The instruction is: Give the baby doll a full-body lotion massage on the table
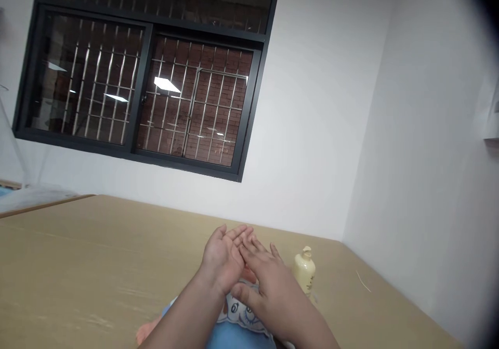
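On the tan table, a cream pump bottle stands just right of the open right hand, whose fingers overlap the open, upturned left hand above blue cartoon-printed cloth.

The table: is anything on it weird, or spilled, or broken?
One small odd thing: a thin, pale strand lies by itself on the table, to the right of the yellow bottle. It looks like a stray bit. I see no spill or damage, but the hands and arms hide part of the table.
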Demonstrator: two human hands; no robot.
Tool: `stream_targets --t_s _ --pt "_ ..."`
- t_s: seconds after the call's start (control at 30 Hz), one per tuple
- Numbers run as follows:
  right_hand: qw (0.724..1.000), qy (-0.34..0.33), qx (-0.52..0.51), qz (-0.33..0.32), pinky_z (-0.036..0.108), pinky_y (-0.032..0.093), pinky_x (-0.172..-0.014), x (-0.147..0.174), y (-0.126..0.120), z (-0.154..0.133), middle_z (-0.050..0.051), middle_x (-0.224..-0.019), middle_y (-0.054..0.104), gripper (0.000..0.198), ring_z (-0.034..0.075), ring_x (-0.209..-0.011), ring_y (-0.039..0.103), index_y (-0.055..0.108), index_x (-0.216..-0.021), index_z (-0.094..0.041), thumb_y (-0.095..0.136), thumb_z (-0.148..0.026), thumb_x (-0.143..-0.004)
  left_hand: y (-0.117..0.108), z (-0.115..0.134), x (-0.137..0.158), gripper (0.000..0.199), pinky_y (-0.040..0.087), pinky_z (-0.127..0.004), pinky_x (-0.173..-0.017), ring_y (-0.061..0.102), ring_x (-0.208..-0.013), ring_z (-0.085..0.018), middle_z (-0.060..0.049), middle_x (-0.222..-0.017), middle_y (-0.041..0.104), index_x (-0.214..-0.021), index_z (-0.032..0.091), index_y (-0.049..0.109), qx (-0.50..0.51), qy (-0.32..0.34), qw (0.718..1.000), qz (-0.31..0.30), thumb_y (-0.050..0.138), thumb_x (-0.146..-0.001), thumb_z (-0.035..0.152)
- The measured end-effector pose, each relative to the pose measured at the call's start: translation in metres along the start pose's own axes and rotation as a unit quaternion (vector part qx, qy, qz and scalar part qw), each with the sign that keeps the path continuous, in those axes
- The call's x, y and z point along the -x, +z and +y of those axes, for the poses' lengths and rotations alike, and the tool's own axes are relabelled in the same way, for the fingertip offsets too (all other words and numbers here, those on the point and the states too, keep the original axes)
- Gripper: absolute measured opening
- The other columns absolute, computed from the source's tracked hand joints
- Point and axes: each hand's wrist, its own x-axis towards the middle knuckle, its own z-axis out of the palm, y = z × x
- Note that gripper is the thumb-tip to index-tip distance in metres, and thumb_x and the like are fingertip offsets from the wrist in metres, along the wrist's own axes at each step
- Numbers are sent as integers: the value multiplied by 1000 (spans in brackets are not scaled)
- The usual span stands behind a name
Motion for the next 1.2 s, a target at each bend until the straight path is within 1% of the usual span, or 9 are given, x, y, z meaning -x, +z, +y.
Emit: stream_targets --t_s 0.13,0.23,0.4,0.53,0.6,0.77,0.9,1.03,1.2 --pt "999 -14 -30 -18 54 13 -122 10 -6 -15 2 -156 36 73 29 -146 29 37 -149 -33 63 -57 -85 -9 14 -5 56 55 -33 -89 68 -107 -24 -23 -126 63 -131 4 53 -16 26 1000 -7 27 -99 43" --pt "995 -39 -70 -51 50 21 -121 15 -5 -26 2 -159 30 79 30 -147 27 31 -152 -32 62 -59 -85 -15 15 -15 58 53 -33 -92 67 -110 -24 -21 -129 62 -130 6 54 -26 41 999 3 27 -98 45" --pt "991 -60 -93 -72 51 15 -123 14 9 -34 4 -162 16 94 32 -150 16 21 -155 -28 64 -65 -80 -28 2 -33 63 52 -36 -94 66 -113 -27 -25 -130 60 -133 2 51 -23 4 1000 -3 28 -95 47" --pt "993 -65 -91 -45 51 12 -123 2 22 -23 4 -163 10 95 30 -151 9 14 -156 -26 63 -61 -83 -34 -13 -35 65 52 -36 -96 63 -117 -28 -24 -133 59 -130 6 53 6 4 999 -50 35 -92 55" --pt "994 -56 -84 -28 49 10 -124 -4 27 -13 5 -163 10 92 28 -152 9 14 -156 -23 61 -59 -85 -31 -18 -30 63 52 -37 -96 63 -118 -28 -23 -133 59 -126 7 56 10 -3 999 -48 40 -90 57" --pt "999 -8 -43 -14 53 9 -123 -14 34 5 7 -162 15 82 27 -151 13 17 -155 -22 52 -58 -91 -19 -14 -23 61 54 -37 -90 62 -118 -29 -23 -129 61 -118 8 59 -14 1 1000 14 38 -90 58" --pt "999 -2 -29 -18 52 18 -121 -10 32 1 12 -159 27 89 30 -148 24 25 -154 -19 59 -63 -85 -25 -2 -29 59 55 -33 -87 63 -117 -28 -23 -127 62 -114 7 60 -37 27 999 26 38 -91 57" --pt "998 -32 -58 -22 51 25 -119 -3 25 -8 12 -157 33 96 32 -146 29 27 -154 -20 68 -63 -78 -31 0 -32 58 54 -33 -90 63 -116 -27 -21 -128 62 -112 9 61 -44 37 998 13 38 -91 56" --pt "991 -77 -106 -8 52 27 -118 -2 19 -7 8 -159 30 95 32 -147 27 20 -155 -25 68 -58 -80 -21 -11 -24 56 49 -35 -98 64 -114 -26 -20 -123 65 -109 10 63 -81 59 995 -1 35 -93 56"
